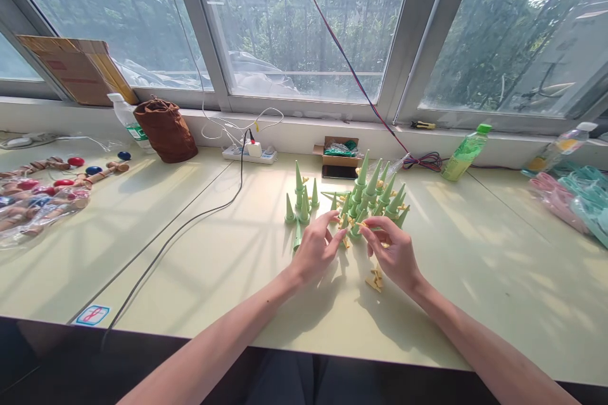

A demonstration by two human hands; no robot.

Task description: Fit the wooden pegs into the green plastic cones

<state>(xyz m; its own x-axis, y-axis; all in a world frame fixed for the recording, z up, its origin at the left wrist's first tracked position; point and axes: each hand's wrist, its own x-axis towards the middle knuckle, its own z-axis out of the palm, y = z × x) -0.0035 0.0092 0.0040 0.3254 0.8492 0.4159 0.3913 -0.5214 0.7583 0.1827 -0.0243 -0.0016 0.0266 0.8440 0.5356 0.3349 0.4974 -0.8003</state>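
Several pale green cones (363, 171) stand close together on the table, with small yellow pieces among them. At the near left of this cluster my left hand (316, 243) is curled, its thumb and fingertips at a green cone (345, 220) that it appears to hold; the fingertips are partly hidden. My right hand (392, 250) pinches a small yellow piece (361, 224) between thumb and index finger, close to the front cones. Just below the right hand lies a small pile of flat yellow pieces (375, 280). A smaller group of green cones (304, 199) stands left of the main cluster.
Behind the cones sits a small open cardboard box (327, 161) with green contents. A power strip (232, 153) and a black cable (199, 207) lie to the left, near a brown pouch (166, 130) and bagged wooden toys (42, 202). Bottles (468, 153) and bagged items (577, 196) are at right.
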